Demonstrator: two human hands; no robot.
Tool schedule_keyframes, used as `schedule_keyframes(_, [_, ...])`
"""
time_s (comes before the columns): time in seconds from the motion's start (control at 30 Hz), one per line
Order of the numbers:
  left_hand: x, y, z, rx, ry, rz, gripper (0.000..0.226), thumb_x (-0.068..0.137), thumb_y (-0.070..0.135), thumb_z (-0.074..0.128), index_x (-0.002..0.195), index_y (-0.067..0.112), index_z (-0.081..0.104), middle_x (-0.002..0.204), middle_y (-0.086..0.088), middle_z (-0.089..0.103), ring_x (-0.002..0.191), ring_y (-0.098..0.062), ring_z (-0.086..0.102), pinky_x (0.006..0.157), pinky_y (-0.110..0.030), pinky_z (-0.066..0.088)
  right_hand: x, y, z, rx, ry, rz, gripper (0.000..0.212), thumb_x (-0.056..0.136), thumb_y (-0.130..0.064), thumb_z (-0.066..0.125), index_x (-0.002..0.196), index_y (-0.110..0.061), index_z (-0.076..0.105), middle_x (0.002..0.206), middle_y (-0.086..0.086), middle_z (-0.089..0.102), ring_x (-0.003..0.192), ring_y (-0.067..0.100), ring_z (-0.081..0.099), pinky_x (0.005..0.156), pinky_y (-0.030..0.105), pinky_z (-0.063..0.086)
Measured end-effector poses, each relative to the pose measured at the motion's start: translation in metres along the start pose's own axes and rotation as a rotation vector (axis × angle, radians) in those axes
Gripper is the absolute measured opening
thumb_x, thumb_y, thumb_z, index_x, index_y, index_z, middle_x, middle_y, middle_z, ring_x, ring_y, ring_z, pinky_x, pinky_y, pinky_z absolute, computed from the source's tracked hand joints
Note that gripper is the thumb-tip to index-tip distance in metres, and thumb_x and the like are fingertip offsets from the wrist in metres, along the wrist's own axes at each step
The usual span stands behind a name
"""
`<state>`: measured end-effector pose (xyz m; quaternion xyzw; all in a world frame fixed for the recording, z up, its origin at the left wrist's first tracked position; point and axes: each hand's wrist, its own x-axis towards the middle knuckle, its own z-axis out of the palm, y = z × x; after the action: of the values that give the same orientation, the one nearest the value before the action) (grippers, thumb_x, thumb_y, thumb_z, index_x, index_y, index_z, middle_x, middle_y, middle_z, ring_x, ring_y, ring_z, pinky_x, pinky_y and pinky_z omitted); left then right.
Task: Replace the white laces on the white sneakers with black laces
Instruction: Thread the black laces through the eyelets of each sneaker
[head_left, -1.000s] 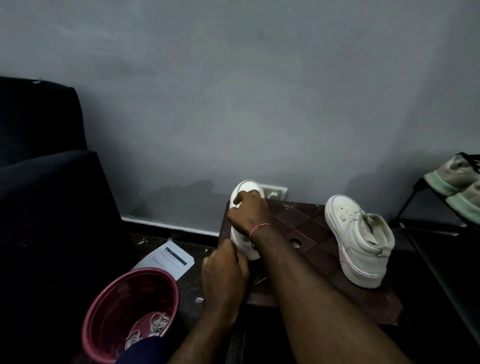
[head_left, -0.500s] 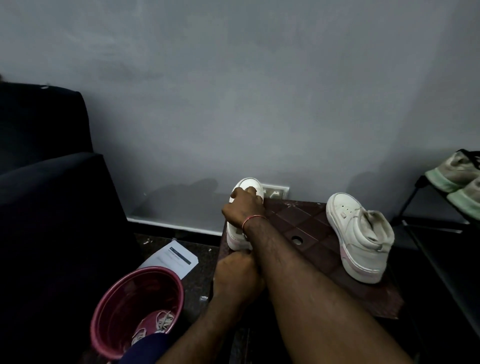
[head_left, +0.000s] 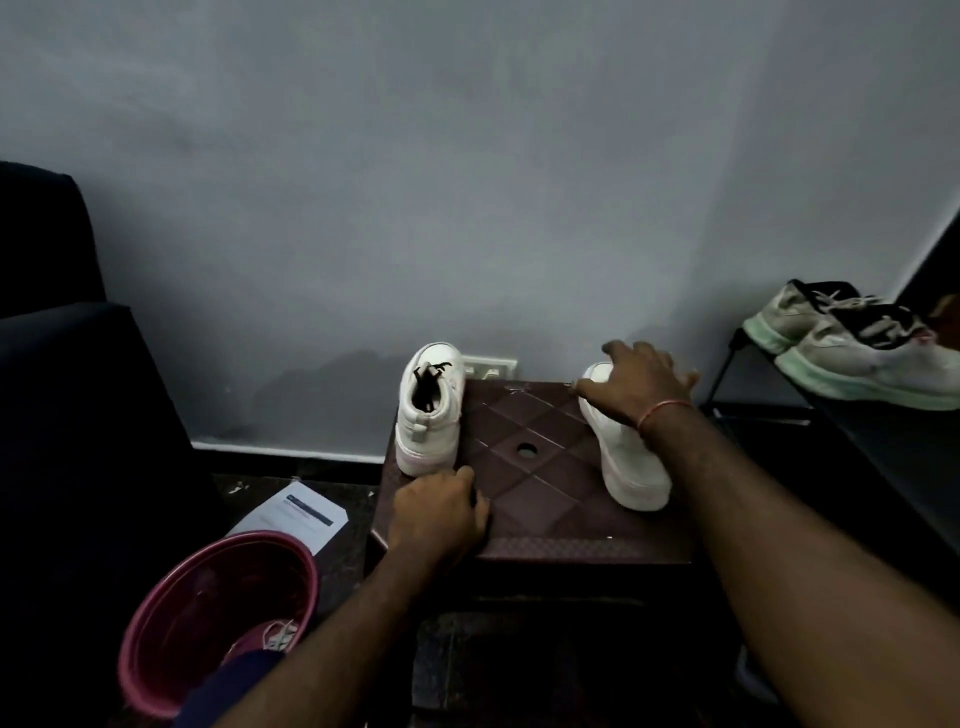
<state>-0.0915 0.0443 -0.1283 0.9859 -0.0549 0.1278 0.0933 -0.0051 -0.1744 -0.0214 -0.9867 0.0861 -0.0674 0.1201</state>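
Observation:
Two white sneakers stand on a brown plastic stool (head_left: 535, 499). The left sneaker (head_left: 428, 421) sits at the stool's far left corner, heel toward me, with a black lace (head_left: 427, 387) showing at its opening. The right sneaker (head_left: 631, 462) stands at the stool's right side. My right hand (head_left: 641, 387) lies over its upper part with fingers spread; whether they grip is unclear. My left hand (head_left: 441, 512) rests on the stool's near left edge, just in front of the left sneaker, fingers loosely curled and holding nothing.
A pink bucket (head_left: 156, 670) with white laces inside stands on the floor at lower left, a sheet of paper (head_left: 296, 514) beyond it. A dark sofa (head_left: 72, 415) fills the left. A black rack (head_left: 841, 431) at right carries a pair of worn sneakers (head_left: 852, 343).
My right hand let go of the left sneaker and moved right onto the right sneaker. My left hand came off the left sneaker's heel onto the stool. The left sneaker now stands alone.

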Motion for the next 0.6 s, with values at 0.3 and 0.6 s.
schedule_keyframes(0.3, [0.004, 0.012, 0.009, -0.124, 0.045, 0.015, 0.027, 0.086, 0.046, 0.047, 0.083, 0.019, 0.049, 0.093, -0.002, 0.067, 0.091, -0.027, 0.063, 0.066, -0.033, 0.042, -0.05, -0.01, 0.014, 0.096, -0.129, -0.01, 0.052, 0.077, -0.045, 0.058, 0.122, -0.019, 0.054, 0.13, 0.014, 0.056, 0.119, 0.037, 0.052, 0.098, 0.037, 0.044])
schedule_keyframes(0.6, [0.002, 0.009, 0.013, -0.183, 0.071, -0.017, 0.032, 0.085, 0.051, 0.051, 0.077, 0.021, 0.049, 0.082, -0.001, 0.066, 0.081, -0.025, 0.063, 0.064, -0.032, 0.044, -0.12, -0.051, 0.031, 0.11, -0.07, -0.04, 0.046, 0.079, -0.04, 0.053, 0.123, -0.024, 0.053, 0.132, 0.004, 0.054, 0.12, 0.035, 0.045, 0.097, 0.046, 0.041])
